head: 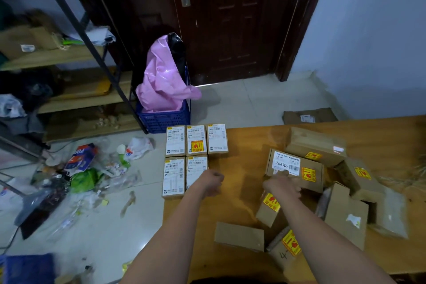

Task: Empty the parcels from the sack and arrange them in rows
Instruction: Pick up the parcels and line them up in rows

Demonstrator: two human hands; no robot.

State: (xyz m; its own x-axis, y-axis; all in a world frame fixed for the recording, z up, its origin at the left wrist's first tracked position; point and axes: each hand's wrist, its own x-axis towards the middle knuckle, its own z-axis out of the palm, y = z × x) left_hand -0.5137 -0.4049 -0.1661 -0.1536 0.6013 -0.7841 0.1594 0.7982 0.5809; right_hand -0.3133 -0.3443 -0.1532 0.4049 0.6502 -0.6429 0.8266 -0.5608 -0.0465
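Observation:
Five parcels with white labels lie in two rows at the left end of the wooden table [242, 203]: three in the back row [196, 139] and two in the front row [174, 176]. My left hand [211, 182] rests with curled fingers against the right edge of the front row and holds nothing. My right hand [281, 185] grips the near edge of a tilted brown box with a white "12V4A" label [297, 167]. Several more brown parcels with yellow stickers [345, 212] lie jumbled to the right. Frayed sack fibres [405, 175] show at the far right edge.
A lone brown box [239, 235] lies near the table's front. On the floor to the left are scattered litter [85, 175] and a blue crate [164, 117] holding a pink bag. Shelves stand at the left, and a dark door [230, 18] is behind.

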